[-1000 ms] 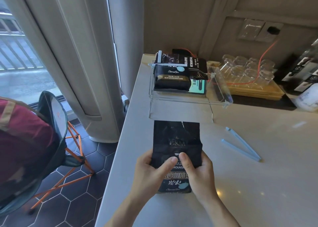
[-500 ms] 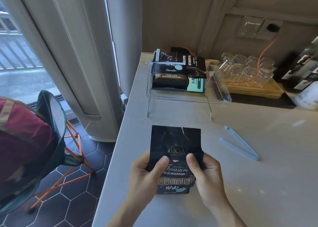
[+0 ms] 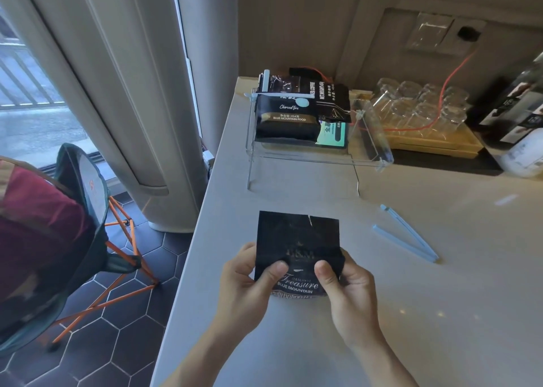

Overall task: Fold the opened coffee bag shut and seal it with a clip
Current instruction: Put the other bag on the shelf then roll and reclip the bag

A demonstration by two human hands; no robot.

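A black coffee bag (image 3: pixel 296 239) with gold lettering is held up over the near edge of the white counter (image 3: pixel 440 298), its torn top pointing away from me. My left hand (image 3: pixel 249 286) grips its left side, thumb pressed on the front. Gripping the right side the same way is my right hand (image 3: pixel 349 292). The lower part of the bag is hidden behind my hands. A light blue clip (image 3: pixel 405 234) lies spread in a V on the counter, to the right of the bag and apart from both hands.
A clear acrylic stand (image 3: pixel 308 157) at the back holds other coffee bags (image 3: pixel 288 116), one with a white clip. A wooden tray of glasses (image 3: pixel 423 113) and an orange cable sit behind right. The counter's left edge drops to a tiled floor with a folding chair (image 3: pixel 82 210).
Both hands have lifted and tilted the bag toward me, so its lower printed part has dropped out of sight behind my hands. The clip has not moved.
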